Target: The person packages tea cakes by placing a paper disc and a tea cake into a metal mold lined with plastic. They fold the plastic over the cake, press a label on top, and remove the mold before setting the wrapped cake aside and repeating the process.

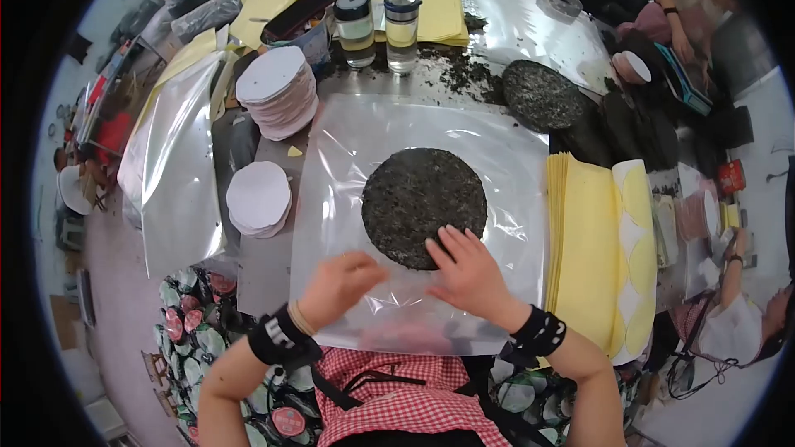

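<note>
A round, dark, pressed cake (424, 199) lies flat on a clear plastic sheet (331, 174) in front of me. My right hand (470, 271) has its fingers spread, with the fingertips at the cake's lower right edge. To the left and below the cake is my left hand (341, 285), its fingers curled together and blurred; whether they hold anything cannot be made out. Both wrists wear black bands.
White paper discs stand in a tall stack (277, 91) and a low one (258, 199) at left. Yellow sheets (584, 257) lie at right. Two lidded glasses (356, 33) and another dark cake (542, 95) are beyond. Other people sit at the right and far left.
</note>
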Tool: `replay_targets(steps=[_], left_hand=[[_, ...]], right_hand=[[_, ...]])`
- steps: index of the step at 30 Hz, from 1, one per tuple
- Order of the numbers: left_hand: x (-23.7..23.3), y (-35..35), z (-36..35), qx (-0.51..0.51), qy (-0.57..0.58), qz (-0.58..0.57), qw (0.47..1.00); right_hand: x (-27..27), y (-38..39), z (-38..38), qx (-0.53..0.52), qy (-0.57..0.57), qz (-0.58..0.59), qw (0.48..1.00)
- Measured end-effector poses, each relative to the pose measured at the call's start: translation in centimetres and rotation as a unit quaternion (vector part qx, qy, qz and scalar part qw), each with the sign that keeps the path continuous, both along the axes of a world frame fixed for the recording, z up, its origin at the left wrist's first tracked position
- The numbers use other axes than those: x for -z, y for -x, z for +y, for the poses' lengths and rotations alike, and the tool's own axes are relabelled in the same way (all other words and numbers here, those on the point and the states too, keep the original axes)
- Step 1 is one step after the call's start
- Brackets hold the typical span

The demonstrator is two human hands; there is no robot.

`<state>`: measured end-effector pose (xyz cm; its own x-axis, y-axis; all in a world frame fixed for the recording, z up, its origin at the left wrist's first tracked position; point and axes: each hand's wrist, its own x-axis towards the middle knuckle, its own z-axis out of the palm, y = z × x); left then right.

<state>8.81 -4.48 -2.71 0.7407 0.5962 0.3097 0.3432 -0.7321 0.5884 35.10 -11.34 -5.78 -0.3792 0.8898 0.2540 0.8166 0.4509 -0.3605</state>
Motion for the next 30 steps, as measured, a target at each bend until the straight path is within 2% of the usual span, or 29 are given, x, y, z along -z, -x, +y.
replay_targets(steps=[1, 2, 4, 5, 7, 8, 9, 11, 13, 14, 15, 16, 17, 20, 22, 24, 25, 27, 28, 30], left_hand=[[-0.7, -0.5, 1.5, -0.018, -0.01, 0.042, 0.999], [-1.1, -1.1, 2.7, -0.028, -0.014, 0.088, 0.996], [-1.4, -5.0, 5.6, -0.031, -0.025, 0.126, 0.991], [-0.5, -6.8, 6.1, -0.029, -0.025, 0.122, 0.992], [2.4, -9.5, 7.3, -0.039, 0.0, 0.364, 0.931], [2.5, -9.5, 7.8, -0.042, -0.002, 0.362, 0.931], [2.8, -9.3, 7.9, -0.032, -0.02, 0.362, 0.931], [3.5, -9.2, 7.4, -0.026, -0.028, 0.36, 0.932], [5.3, -10.1, 8.1, -0.029, -0.014, 0.386, 0.922], [6.5, -10.5, 8.1, -0.037, -0.009, 0.408, 0.912], [7.2, -9.9, 9.2, 0.031, -0.041, 0.367, 0.929], [7.9, -9.8, 9.8, 0.034, -0.037, 0.367, 0.929], [7.5, -9.6, 9.9, 0.044, -0.014, 0.363, 0.931], [3.5, -9.0, 9.2, 0.035, 0.039, 0.364, 0.93], [1.0, -7.5, 6.7, 0.037, 0.105, 0.259, 0.959], [-1.2, -4.2, 2.0, 0.015, 0.059, 0.099, 0.993], [-0.7, -2.6, -0.5, 0.015, 0.057, 0.1, 0.993], [1.4, 0.1, -3.9, 0.024, -0.154, 0.184, 0.97], [2.7, 0.9, -3.7, 0.018, -0.158, 0.184, 0.97], [2.5, 1.0, -2.3, -0.015, -0.32, 0.193, 0.927]], right_hand=[[-0.8, -0.5, 1.0, 0.0, -0.044, 0.031, 0.999], [-2.9, -0.1, 1.9, 0.005, -0.027, 0.035, 0.999], [-6.6, 0.7, 5.5, 0.057, 0.093, 0.007, 0.994], [-5.4, 1.2, 6.6, 0.059, 0.092, 0.004, 0.994], [0.2, 2.1, 9.1, 0.135, 0.127, -0.204, 0.961], [2.4, 2.3, 9.5, 0.154, 0.081, -0.227, 0.958], [2.4, 2.0, 9.9, 0.143, 0.069, -0.227, 0.961], [3.9, 2.4, 9.0, 0.127, 0.085, -0.221, 0.963], [6.2, 3.0, 10.2, 0.194, 0.037, -0.159, 0.967], [6.6, 2.9, 10.4, 0.194, 0.044, -0.161, 0.967], [6.8, 2.6, 11.4, 0.209, 0.115, -0.079, 0.968], [6.9, 2.4, 11.6, 0.219, 0.192, 0.005, 0.957], [6.6, 2.1, 11.2, 0.17, 0.135, -0.032, 0.976], [4.7, 2.1, 11.0, 0.146, 0.161, -0.094, 0.972], [5.3, 1.9, 10.9, 0.146, 0.129, -0.111, 0.975], [5.4, 1.8, 10.6, 0.141, 0.102, -0.126, 0.977], [4.8, 1.6, 10.5, 0.115, 0.112, -0.135, 0.978], [4.8, 1.6, 10.7, 0.085, 0.117, -0.144, 0.979], [5.7, 1.6, 11.0, 0.101, 0.134, -0.153, 0.974], [4.7, 2.1, 11.2, 0.116, 0.141, -0.163, 0.97]])
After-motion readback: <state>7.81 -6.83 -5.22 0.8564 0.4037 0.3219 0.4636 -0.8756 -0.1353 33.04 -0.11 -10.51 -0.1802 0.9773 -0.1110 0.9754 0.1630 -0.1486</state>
